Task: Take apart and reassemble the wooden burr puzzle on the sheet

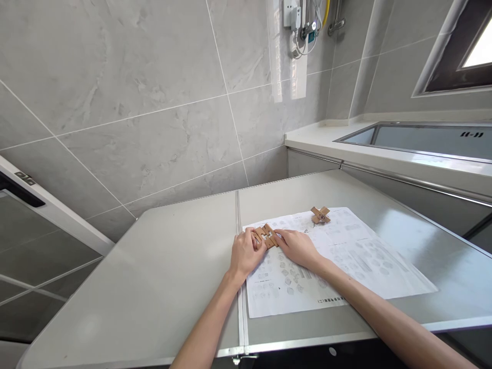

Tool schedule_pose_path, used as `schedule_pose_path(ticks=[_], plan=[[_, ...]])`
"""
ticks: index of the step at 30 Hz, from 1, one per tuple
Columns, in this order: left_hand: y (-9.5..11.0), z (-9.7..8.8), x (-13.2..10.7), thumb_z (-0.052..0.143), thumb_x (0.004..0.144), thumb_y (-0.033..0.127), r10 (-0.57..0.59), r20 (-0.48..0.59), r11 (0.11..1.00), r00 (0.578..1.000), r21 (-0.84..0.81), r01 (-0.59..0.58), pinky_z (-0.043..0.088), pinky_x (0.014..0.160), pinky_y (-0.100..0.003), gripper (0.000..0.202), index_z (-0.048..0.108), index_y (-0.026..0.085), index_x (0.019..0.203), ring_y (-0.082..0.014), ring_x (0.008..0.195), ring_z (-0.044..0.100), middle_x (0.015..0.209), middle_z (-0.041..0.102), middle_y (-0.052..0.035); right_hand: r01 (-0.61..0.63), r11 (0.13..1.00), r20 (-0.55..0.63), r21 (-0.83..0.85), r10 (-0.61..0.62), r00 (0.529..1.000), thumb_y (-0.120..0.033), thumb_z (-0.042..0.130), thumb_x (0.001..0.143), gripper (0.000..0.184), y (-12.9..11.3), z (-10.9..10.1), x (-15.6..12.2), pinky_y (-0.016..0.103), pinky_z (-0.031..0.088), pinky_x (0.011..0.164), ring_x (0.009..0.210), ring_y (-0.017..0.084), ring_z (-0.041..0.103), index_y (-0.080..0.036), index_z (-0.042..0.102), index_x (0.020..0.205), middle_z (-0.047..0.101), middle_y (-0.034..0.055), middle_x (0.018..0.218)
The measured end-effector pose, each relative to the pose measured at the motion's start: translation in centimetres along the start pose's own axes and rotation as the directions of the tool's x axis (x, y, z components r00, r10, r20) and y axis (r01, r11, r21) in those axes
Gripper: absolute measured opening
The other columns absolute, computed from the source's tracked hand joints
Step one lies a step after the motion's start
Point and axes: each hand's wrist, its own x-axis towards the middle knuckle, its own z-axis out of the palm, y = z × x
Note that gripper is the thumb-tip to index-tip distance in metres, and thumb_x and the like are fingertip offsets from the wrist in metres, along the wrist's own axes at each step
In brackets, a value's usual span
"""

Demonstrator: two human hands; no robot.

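Observation:
Several notched wooden puzzle pieces (266, 235) lie side by side at the left edge of a printed instruction sheet (307, 302). My left hand (246, 252) is closed around the left end of the pieces, fingers curled onto them. At the right end, my right hand (298, 247) pinches the pieces between thumb and fingertips. Small gaps show between the notches in the middle. Farther back on the sheet sits a cross-shaped wooden puzzle (320, 215), apart from both hands. My fingers partly hide the ends of the pieces.
The sheet lies on a grey folding table (172, 287) with a metal seam (239, 256) down its middle. A tiled wall (154, 102) rises behind. To the right is a counter (326, 134) with a sink (426, 141). Sockets and cables (295, 20) hang above.

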Motion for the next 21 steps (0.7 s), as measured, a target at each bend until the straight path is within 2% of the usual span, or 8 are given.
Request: schedule_pose_path(ticks=[4,6,11,15,21], plan=[[0.48,-0.46,-0.17,0.068,0.089,0.034,0.138,0.034,0.989,0.990,-0.064,-0.136,0.051,0.095,-0.043,0.025,0.059,0.026,0.111,-0.0261,0.101,0.067,0.106,0.071,-0.0053,0.012,1.000,0.008,-0.029,-0.012,1.000,-0.036,0.037,0.110,0.036,0.03,0.13,0.00,0.029,0.040,0.067,0.094,0.025,0.073,-0.025,0.070,0.119,0.078,0.0078,0.106],[0.54,-0.53,-0.25,0.072,0.087,0.036,0.170,0.071,0.984,0.983,-0.074,-0.165,0.051,0.097,-0.044,0.029,0.060,0.027,0.111,-0.0279,0.106,0.066,0.112,0.071,-0.0060,0.017,0.999,0.008,-0.036,-0.017,1.000,-0.035,0.038,0.109,0.036,0.07,0.17,0.01,0.029,0.040,0.068,0.096,0.025,0.073,-0.025,0.070,0.122,0.078,0.0081,0.108],[0.25,-0.27,-0.27,0.080,0.083,0.044,0.171,0.093,0.983,0.981,-0.089,-0.163,0.051,0.098,-0.046,0.038,0.062,0.028,0.111,-0.0292,0.108,0.067,0.114,0.072,-0.0050,0.032,0.999,0.021,-0.029,-0.032,0.999,-0.034,0.036,0.110,0.037,0.14,0.14,0.02,0.029,0.041,0.068,0.094,0.024,0.073,-0.026,0.071,0.120,0.078,0.0067,0.104],[0.00,-0.06,-0.19,0.076,0.087,0.040,0.146,0.068,0.987,0.987,-0.080,-0.140,0.053,0.093,-0.042,0.030,0.062,0.028,0.110,-0.0269,0.103,0.068,0.110,0.072,-0.0040,0.037,0.999,0.024,-0.013,-0.036,0.999,-0.034,0.036,0.110,0.038,0.13,0.08,0.00,0.029,0.043,0.072,0.099,0.025,0.072,-0.028,0.069,0.127,0.079,0.0062,0.106],[-0.38,0.02,-0.06,0.073,0.090,0.040,0.111,0.050,0.992,0.993,-0.067,-0.108,0.054,0.086,-0.039,0.026,0.062,0.028,0.109,-0.0257,0.101,0.067,0.106,0.071,-0.0035,0.047,0.999,0.014,-0.008,-0.047,0.999,-0.035,0.037,0.110,0.038,0.04,-0.05,-0.08,0.030,0.046,0.076,0.102,0.025,0.072,-0.026,0.069,0.129,0.079,0.0085,0.111]])
